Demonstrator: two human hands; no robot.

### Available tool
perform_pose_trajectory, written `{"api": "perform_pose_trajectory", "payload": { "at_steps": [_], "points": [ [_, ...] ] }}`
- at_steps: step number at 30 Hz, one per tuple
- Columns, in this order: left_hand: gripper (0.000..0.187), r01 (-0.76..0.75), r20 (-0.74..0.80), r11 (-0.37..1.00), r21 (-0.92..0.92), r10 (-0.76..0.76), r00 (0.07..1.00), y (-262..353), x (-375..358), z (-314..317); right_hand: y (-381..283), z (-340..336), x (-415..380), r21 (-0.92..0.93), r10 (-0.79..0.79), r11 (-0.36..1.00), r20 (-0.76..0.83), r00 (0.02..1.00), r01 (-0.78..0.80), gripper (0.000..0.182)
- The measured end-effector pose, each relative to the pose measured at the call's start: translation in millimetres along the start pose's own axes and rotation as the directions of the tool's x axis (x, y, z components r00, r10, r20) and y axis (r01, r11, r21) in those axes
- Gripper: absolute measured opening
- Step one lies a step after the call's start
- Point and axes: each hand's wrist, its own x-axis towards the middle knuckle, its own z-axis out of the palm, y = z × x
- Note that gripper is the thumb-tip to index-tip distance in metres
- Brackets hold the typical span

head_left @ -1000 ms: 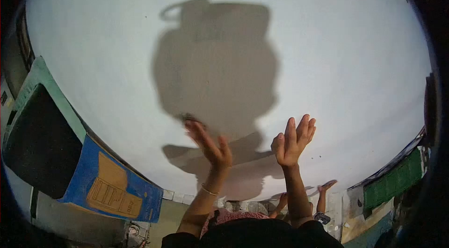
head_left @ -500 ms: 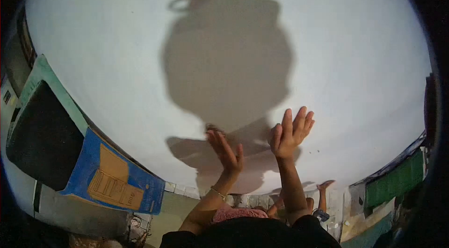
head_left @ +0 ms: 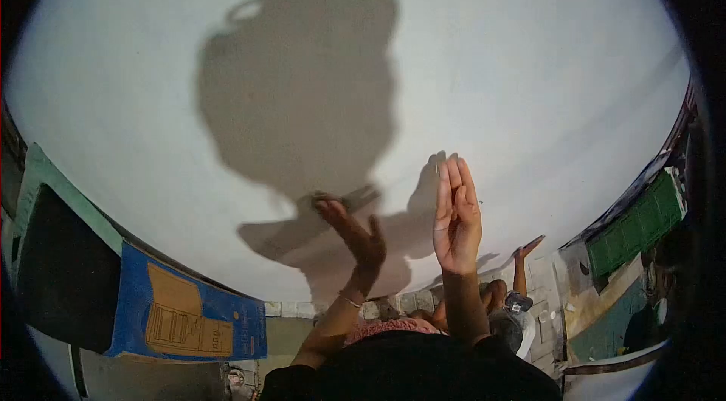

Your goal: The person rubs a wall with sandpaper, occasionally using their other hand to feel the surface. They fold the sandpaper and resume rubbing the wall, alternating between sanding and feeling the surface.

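Observation:
My left hand (head_left: 357, 235) is raised against the white wall (head_left: 529, 83), fingers stretched and thumb apart. At its fingertips is a small dark patch (head_left: 324, 198); I cannot make out what it is. A thin bracelet (head_left: 350, 300) circles the left wrist. To the right, my right hand (head_left: 457, 216) stands upright in front of the wall, its palm turned towards me. Its fingers are straight and close together, with the thumb folded over the palm, and nothing shows in it. A big shadow (head_left: 299, 83) of a head and the hands falls on the wall.
A blue printed cardboard box (head_left: 189, 306) and a dark panel with a green frame (head_left: 72, 269) stand left. On the right is a green panel (head_left: 635, 223). Another person's limb (head_left: 522, 269) shows low by the wall, near pink cloth (head_left: 393, 328).
My right hand has turned from spread fingers to a palm facing me, fingers together. The left hand stays at the wall. The view has shifted, and the head's shadow lies further left.

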Motion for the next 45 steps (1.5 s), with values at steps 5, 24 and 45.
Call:
{"api": "perform_pose_trajectory", "payload": {
  "at_steps": [5,24,45],
  "points": [
    [0.070,-0.188,0.060,0.966,0.180,0.180,0.982,-27,20,-6,-8,-32,-7,-0.210,-0.051,0.978,-0.176,0.983,0.013,0.037],
    [0.082,0.138,-0.145,0.983,0.119,-0.120,0.982,-96,70,-59,1,-76,-18,-0.196,-0.140,0.978,-0.402,0.905,0.064,0.046],
    [0.039,-0.478,0.159,0.878,0.015,0.469,0.869,0,169,-63,72,65,41,-0.582,0.056,-0.128,0.804,0.592,0.803,0.035]
  ]
}}
